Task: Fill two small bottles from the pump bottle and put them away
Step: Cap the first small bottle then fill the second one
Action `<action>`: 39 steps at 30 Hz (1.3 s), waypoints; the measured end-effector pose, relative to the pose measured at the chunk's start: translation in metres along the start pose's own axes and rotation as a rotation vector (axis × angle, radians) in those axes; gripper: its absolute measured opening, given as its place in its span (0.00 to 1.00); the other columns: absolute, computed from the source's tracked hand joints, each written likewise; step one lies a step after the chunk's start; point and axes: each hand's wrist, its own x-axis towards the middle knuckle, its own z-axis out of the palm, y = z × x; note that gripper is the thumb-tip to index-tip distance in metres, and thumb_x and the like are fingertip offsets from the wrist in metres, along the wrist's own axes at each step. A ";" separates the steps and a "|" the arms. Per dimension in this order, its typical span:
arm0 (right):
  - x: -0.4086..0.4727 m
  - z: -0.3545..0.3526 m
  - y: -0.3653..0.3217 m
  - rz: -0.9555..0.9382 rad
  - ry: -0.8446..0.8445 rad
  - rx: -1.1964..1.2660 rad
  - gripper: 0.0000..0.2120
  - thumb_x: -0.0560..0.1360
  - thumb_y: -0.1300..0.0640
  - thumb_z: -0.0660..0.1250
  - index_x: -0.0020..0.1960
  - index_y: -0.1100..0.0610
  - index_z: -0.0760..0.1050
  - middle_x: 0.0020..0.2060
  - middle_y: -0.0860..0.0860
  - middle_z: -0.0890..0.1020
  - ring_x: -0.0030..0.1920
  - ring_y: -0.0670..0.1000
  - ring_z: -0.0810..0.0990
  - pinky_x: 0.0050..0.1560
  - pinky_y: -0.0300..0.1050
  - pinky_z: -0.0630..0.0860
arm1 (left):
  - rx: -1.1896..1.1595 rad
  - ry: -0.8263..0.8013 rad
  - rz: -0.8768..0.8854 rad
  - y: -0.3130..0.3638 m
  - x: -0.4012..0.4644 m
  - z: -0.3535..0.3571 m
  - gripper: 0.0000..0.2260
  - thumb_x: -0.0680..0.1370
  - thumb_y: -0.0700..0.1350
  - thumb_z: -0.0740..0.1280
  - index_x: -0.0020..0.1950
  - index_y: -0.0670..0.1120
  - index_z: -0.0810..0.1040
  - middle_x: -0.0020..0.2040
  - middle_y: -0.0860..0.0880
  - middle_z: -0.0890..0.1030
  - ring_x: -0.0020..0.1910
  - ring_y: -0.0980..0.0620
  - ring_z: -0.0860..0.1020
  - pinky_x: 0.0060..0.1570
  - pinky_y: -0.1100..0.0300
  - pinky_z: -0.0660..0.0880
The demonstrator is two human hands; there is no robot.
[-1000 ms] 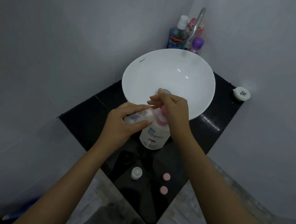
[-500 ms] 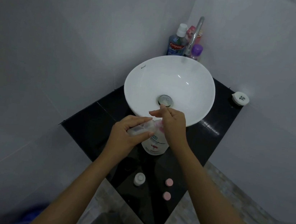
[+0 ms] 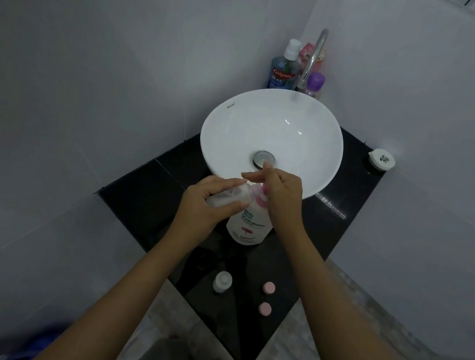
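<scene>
A white pump bottle (image 3: 249,226) with a pink pump head stands on the black counter (image 3: 143,197) in front of the basin. My left hand (image 3: 206,203) is shut on a small clear bottle (image 3: 229,198), tilted with its mouth at the pump nozzle. My right hand (image 3: 281,194) rests on the pump head, palm over it, fingers partly spread; the nozzle is mostly hidden. A second small bottle (image 3: 222,281) stands upright near the counter's front. Two pink caps (image 3: 268,288) (image 3: 264,308) lie to its right.
A white round basin (image 3: 272,136) with a metal drain fills the counter's back. Behind it stand a tap (image 3: 314,57), a blue mouthwash bottle (image 3: 284,68) and a purple-capped bottle (image 3: 314,84). A white lidded jar (image 3: 381,159) sits at the right corner. Tiled walls close both sides.
The pump head has come back up under my right hand, showing more of the pink neck. My left hand still holds the small bottle at the nozzle. The camera view shifted slightly.
</scene>
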 end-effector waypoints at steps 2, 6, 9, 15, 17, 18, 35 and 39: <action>-0.001 0.002 0.002 0.016 -0.009 -0.020 0.19 0.80 0.58 0.58 0.44 0.66 0.84 0.40 0.61 0.85 0.41 0.52 0.81 0.40 0.41 0.76 | -0.011 -0.001 -0.025 -0.002 -0.001 0.000 0.18 0.71 0.35 0.73 0.60 0.38 0.79 0.57 0.41 0.80 0.50 0.63 0.79 0.49 0.73 0.76; 0.004 -0.005 -0.007 -0.019 -0.068 -0.131 0.16 0.79 0.56 0.61 0.43 0.63 0.84 0.33 0.51 0.84 0.33 0.38 0.79 0.37 0.30 0.73 | -0.039 -0.005 -0.029 0.000 -0.003 -0.001 0.18 0.71 0.35 0.73 0.61 0.38 0.79 0.57 0.41 0.80 0.50 0.62 0.80 0.50 0.71 0.76; 0.009 -0.009 -0.015 -0.024 -0.063 -0.016 0.14 0.78 0.55 0.64 0.44 0.64 0.83 0.37 0.54 0.85 0.35 0.42 0.82 0.39 0.32 0.77 | -0.043 -0.027 -0.010 0.003 -0.001 -0.002 0.18 0.71 0.36 0.73 0.61 0.39 0.79 0.57 0.45 0.80 0.51 0.65 0.79 0.50 0.72 0.75; 0.005 0.001 -0.004 -0.044 0.031 -0.067 0.20 0.80 0.56 0.59 0.38 0.64 0.84 0.28 0.48 0.82 0.29 0.36 0.78 0.33 0.24 0.70 | -0.055 -0.038 -0.005 0.000 0.002 -0.004 0.17 0.71 0.36 0.73 0.60 0.41 0.80 0.56 0.46 0.81 0.52 0.64 0.79 0.50 0.72 0.75; 0.005 0.001 0.000 -0.039 0.020 -0.074 0.19 0.80 0.55 0.59 0.41 0.63 0.84 0.33 0.50 0.85 0.32 0.37 0.79 0.39 0.29 0.73 | -0.047 -0.052 -0.016 -0.002 0.002 -0.004 0.17 0.71 0.36 0.73 0.59 0.42 0.80 0.55 0.47 0.81 0.52 0.63 0.79 0.50 0.71 0.76; 0.004 0.002 0.001 -0.045 0.009 -0.098 0.19 0.80 0.55 0.58 0.43 0.64 0.84 0.37 0.53 0.86 0.34 0.39 0.79 0.42 0.35 0.75 | -0.038 -0.056 -0.027 -0.003 0.002 -0.004 0.17 0.71 0.36 0.74 0.59 0.42 0.81 0.55 0.46 0.81 0.52 0.61 0.79 0.51 0.70 0.76; 0.005 0.002 0.001 -0.057 0.039 -0.057 0.20 0.80 0.55 0.60 0.39 0.64 0.84 0.31 0.51 0.84 0.30 0.38 0.78 0.35 0.29 0.72 | -0.042 -0.077 -0.019 -0.006 0.006 -0.006 0.16 0.71 0.39 0.74 0.59 0.45 0.81 0.54 0.51 0.81 0.53 0.63 0.79 0.51 0.72 0.75; 0.003 0.005 0.008 -0.054 0.025 -0.101 0.19 0.80 0.55 0.60 0.42 0.65 0.84 0.34 0.54 0.84 0.33 0.43 0.79 0.39 0.38 0.72 | -0.017 -0.079 -0.033 -0.010 0.004 -0.005 0.15 0.72 0.40 0.73 0.58 0.47 0.81 0.53 0.52 0.81 0.52 0.63 0.79 0.51 0.72 0.75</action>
